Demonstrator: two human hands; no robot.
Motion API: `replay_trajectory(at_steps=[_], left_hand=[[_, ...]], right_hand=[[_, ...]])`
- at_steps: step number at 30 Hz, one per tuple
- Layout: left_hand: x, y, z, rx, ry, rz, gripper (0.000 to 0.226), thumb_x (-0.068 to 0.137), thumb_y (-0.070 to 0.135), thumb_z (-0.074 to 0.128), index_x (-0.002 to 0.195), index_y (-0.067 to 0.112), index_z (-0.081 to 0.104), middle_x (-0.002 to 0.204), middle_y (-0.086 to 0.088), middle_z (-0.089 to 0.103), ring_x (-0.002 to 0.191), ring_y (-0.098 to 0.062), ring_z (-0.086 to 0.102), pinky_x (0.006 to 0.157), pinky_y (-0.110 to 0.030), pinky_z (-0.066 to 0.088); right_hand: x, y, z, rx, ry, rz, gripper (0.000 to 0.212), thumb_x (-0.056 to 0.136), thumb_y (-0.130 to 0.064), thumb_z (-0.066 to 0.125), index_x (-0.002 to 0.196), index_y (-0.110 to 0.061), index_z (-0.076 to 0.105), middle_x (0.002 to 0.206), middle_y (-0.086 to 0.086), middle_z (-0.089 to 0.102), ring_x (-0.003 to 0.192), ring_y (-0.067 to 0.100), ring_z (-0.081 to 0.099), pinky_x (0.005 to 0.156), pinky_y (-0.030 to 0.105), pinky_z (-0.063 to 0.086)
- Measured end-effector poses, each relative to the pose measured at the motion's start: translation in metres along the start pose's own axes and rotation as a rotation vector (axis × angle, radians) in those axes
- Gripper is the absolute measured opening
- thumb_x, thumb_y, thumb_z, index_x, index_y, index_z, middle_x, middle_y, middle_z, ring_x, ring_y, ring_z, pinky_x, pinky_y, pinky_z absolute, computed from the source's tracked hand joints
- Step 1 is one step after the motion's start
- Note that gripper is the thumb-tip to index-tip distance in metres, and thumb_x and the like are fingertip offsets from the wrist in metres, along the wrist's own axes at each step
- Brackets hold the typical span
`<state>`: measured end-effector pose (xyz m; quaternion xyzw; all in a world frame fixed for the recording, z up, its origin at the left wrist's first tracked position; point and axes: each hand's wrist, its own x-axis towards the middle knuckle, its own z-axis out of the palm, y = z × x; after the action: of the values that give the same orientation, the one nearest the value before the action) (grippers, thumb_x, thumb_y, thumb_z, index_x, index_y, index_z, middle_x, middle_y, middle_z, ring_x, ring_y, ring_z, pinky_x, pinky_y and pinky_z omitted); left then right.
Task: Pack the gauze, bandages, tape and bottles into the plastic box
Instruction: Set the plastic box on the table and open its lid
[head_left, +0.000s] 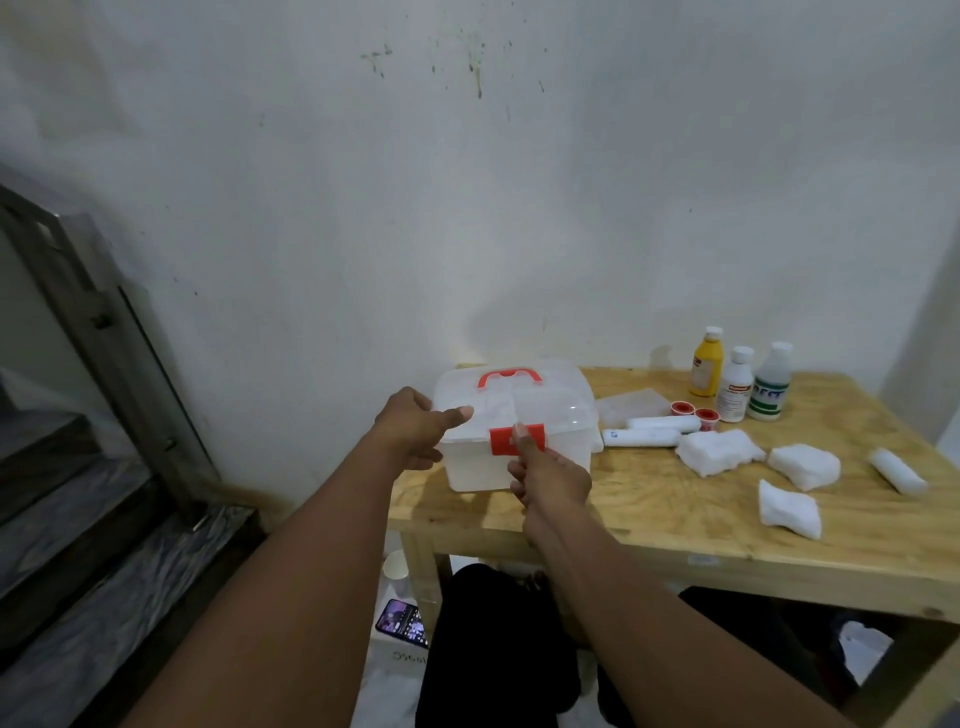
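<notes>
Head view: the plastic box (519, 467) is seen standing at the near left corner of the wooden table (675, 525), with its clear lid (545, 405) down and its red handle (510, 376) folded on top. The left hand (415, 434) is wrapped round the box's left side, the thumb laid along the lid's front edge, so the box is judged to be steadied. The right hand (548, 478) is set at the red latch (535, 436) on the front wall: the thumb is pressed on the latch face and the other fingers are curled below it, though whether they are hooked under its lower edge cannot be told. Opening is therefore taken to be the step in hand.

Nothing can be made out as packed through the cloudy walls. Everything to be packed is laid out to the right of the box: three bottles (735, 387) upright near the far edge, two red tape rolls (706, 415) just in front of them, two bandage rolls (641, 437) lying beside the box, a third bandage roll (898, 471) near the right edge, and three gauze pads (804, 466) spread between them and towards the near edge. A flat clear tray (631, 401) is seen behind the rolls. The task is judged barely begun: the lid is to be raised and every item placed inside
</notes>
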<state>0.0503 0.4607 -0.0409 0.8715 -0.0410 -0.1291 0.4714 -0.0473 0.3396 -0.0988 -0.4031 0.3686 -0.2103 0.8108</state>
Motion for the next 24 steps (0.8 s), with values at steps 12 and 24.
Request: replay_trajectory(at_steps=[12, 24], left_hand=[[0.008, -0.003, -0.002, 0.063, 0.009, 0.046, 0.063, 0.081, 0.054, 0.076, 0.125, 0.019, 0.048, 0.121, -0.008, 0.059, 0.093, -0.024, 0.068, 0.081, -0.038, 0.061], [0.014, 0.015, -0.034, -0.034, -0.008, 0.285, 0.069, 0.074, 0.05, 0.084, 0.134, 0.028, 0.056, 0.126, -0.004, 0.063, 0.107, -0.023, 0.066, 0.08, -0.036, 0.056]], right_hand=[[-0.013, -0.018, -0.001, -0.325, -0.1, -0.225, 0.038, 0.091, -0.046, 0.061, 0.079, -0.011, 0.07, 0.071, 0.007, 0.072, 0.064, 0.019, 0.068, 0.053, 0.03, 0.049], [-0.029, -0.128, 0.027, -0.521, -0.355, -0.202, 0.032, 0.091, -0.035, 0.059, 0.091, -0.004, 0.068, 0.059, 0.007, 0.06, 0.043, 0.02, 0.059, 0.044, 0.023, 0.032]])
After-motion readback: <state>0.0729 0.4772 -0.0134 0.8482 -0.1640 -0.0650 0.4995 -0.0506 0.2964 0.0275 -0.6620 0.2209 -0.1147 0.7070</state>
